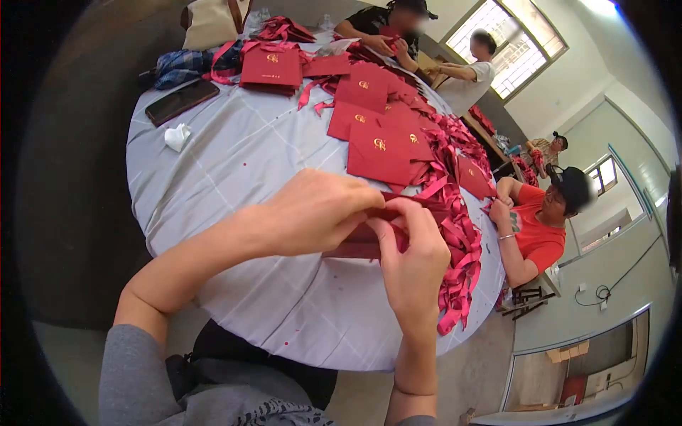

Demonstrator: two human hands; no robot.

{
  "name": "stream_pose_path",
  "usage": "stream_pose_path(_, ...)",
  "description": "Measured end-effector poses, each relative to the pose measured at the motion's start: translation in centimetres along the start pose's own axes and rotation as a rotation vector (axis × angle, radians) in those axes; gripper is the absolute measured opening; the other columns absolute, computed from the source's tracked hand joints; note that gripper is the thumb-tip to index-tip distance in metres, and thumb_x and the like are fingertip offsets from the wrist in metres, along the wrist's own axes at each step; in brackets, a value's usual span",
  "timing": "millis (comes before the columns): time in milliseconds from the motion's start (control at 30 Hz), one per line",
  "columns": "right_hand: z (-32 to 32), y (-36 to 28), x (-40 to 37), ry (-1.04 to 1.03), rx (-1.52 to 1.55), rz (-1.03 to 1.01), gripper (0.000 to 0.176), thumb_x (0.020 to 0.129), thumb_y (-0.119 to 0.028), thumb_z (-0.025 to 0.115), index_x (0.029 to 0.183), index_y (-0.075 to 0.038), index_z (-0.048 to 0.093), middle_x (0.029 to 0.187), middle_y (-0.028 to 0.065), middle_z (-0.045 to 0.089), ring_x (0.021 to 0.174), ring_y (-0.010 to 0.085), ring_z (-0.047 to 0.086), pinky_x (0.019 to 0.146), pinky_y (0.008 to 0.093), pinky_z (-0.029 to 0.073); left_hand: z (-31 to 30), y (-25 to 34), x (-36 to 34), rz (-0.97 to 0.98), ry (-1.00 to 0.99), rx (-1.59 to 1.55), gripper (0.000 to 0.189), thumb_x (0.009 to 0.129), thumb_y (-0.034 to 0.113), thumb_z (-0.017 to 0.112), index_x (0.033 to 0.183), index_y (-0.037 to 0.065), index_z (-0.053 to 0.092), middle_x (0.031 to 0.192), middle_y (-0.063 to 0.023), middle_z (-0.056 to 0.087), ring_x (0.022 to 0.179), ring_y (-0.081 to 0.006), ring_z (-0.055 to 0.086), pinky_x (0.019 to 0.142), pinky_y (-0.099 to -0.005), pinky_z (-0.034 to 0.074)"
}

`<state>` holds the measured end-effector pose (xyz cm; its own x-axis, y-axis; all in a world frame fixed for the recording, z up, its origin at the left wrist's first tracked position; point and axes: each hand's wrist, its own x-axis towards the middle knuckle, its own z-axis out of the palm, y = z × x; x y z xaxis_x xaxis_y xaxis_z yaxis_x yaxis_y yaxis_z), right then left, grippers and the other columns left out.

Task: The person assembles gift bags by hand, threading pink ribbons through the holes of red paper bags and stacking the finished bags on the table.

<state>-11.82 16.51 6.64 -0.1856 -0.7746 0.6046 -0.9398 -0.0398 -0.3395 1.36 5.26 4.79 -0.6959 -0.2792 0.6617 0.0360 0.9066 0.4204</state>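
Observation:
Above the near part of the table, my left hand (323,213) and my right hand (415,248) meet at a dark red paper bag (355,247). Both are closed in a pinch along its upper edge, and my fingers hide much of the bag. Whether a ribbon is also between the fingertips I cannot make out. Just beyond my hands lie several flat red bags with gold emblems, the nearest bag (380,153) almost behind my knuckles. A heap of pink-red ribbons (460,266) runs down the table's right side beside my right hand.
A grey-white cloth covers the round table (234,153). On its far left are a phone (182,102), a crumpled tissue (177,137), a folded blue plaid umbrella (186,67) and a cream bag (211,25). A person in an orange-red shirt (536,227) sits at the right; others work farther back.

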Motion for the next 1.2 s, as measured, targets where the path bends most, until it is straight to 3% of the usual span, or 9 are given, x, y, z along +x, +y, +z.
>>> stream_pose_path(100, -1.9, -1.1, 0.8, -0.036, -0.296, -0.125, 0.016, 0.072, -0.014, 0.07, 0.084, -0.006, 0.063, 0.084, 0.0108, 0.048, 0.081, 0.0281, 0.048, 0.07, 0.0389, 0.037, 0.1, 0.9, 0.0, 0.021, -0.017, 0.008, 0.022, 0.078, 0.004, 0.061, 0.1, 0.005, 0.057, 0.082, -0.0124, 0.064, 0.074, -0.0308, 0.064, 0.063, -0.0375, 0.05)
stream_pose_path(233, -2.5, 0.5, 2.3, -0.232, -0.159, -0.282, 0.013, 0.072, -0.013, 0.068, 0.08, -0.003, 0.065, 0.082, 0.0105, 0.049, 0.081, 0.0286, 0.048, 0.07, 0.0388, 0.038, 0.3, 1.3, -0.2, 0.032, 0.004, 0.017, 0.026, 0.08, 0.005, 0.061, 0.104, 0.006, 0.052, 0.081, -0.013, 0.065, 0.071, -0.0299, 0.065, 0.06, -0.0374, 0.05)
stream_pose_path(367, -3.3, 1.4, 3.8, -0.434, 0.049, -0.216, 0.01, 0.075, -0.01, 0.064, 0.082, -0.003, 0.066, 0.076, 0.0133, 0.051, 0.078, 0.0298, 0.052, 0.069, 0.0395, 0.041, 0.2, 1.7, -0.2, 0.082, 0.014, 0.008, 0.024, 0.08, 0.005, 0.063, 0.099, 0.005, 0.05, 0.078, -0.0123, 0.064, 0.068, -0.0295, 0.064, 0.056, -0.0372, 0.049)
stream_pose_path(467, -4.2, 2.0, 4.9, -0.633, 0.115, -0.133, 0.011, 0.081, -0.01, 0.061, 0.089, -0.003, 0.066, 0.076, 0.0087, 0.051, 0.074, 0.0214, 0.051, 0.068, 0.0328, 0.042, 0.3, 1.8, -0.3, 0.087, 0.025, 0.025, 0.025, 0.079, 0.006, 0.064, 0.098, 0.005, 0.047, 0.075, -0.0118, 0.063, 0.066, -0.0295, 0.064, 0.055, -0.0373, 0.049)
stream_pose_path(567, -4.4, 2.9, 5.7, -0.799, 0.348, -0.169, 0.022, 0.085, -0.02, 0.058, 0.083, 0.0, 0.066, 0.069, 0.0137, 0.057, 0.066, 0.0242, 0.055, 0.062, 0.0347, 0.044, 0.8, 1.5, -0.7, 0.073, -0.009, 0.075, 0.028, 0.079, 0.006, 0.065, 0.099, 0.005, 0.045, 0.074, -0.0113, 0.063, 0.065, -0.0294, 0.064, 0.054, -0.037, 0.049)
stream_pose_path(633, -4.3, 2.7, 6.9, -0.929, 0.335, 0.145, 0.024, 0.084, -0.021, 0.059, 0.081, 0.002, 0.066, 0.062, 0.011, 0.057, 0.056, 0.0177, 0.053, 0.054, 0.0325, 0.043, 0.8, 1.5, -0.7, 0.063, -0.011, 0.107, 0.03, 0.079, 0.006, 0.065, 0.1, 0.005, 0.044, 0.074, -0.0111, 0.064, 0.065, -0.0293, 0.064, 0.053, -0.037, 0.049)
stream_pose_path(767, -4.1, 2.0, 7.6, -0.99, 0.215, 0.212, 0.022, 0.089, -0.015, 0.059, 0.081, 0.005, 0.063, 0.063, -0.0044, 0.053, 0.057, 0.0021, 0.044, 0.05, 0.0221, 0.037, 1.0, 1.3, -0.8, 0.051, 0.003, 0.122, 0.03, 0.078, 0.005, 0.066, 0.1, 0.005, 0.045, 0.074, -0.0114, 0.064, 0.065, -0.0291, 0.065, 0.053, -0.0371, 0.049)
stream_pose_path(1000, -4.1, 2.4, 7.9, -1.067, 0.299, 0.308, 0.018, 0.087, -0.015, 0.063, 0.084, 0.002, 0.066, 0.062, -0.004, 0.055, 0.054, 0.0027, 0.046, 0.048, 0.0206, 0.036, 1.1, 1.8, -0.7, 0.114, -0.001, 0.092, 0.025, 0.077, 0.005, 0.066, 0.099, 0.005, 0.054, 0.076, -0.0092, 0.065, 0.065, -0.0275, 0.065, 0.054, -0.0368, 0.049)
stream_pose_path(1200, -3.7, 2.7, 6.0, -0.869, 0.422, 0.31, 0.016, 0.082, -0.013, 0.061, 0.079, 0.002, 0.066, 0.059, -0.0003, 0.056, 0.053, 0.0049, 0.049, 0.047, 0.0223, 0.038, 1.2, 1.8, -0.5, 0.077, 0.026, -0.033, 0.026, 0.074, 0.007, 0.07, 0.096, 0.005, 0.057, 0.075, -0.0095, 0.065, 0.066, -0.0261, 0.066, 0.058, -0.0339, 0.05)
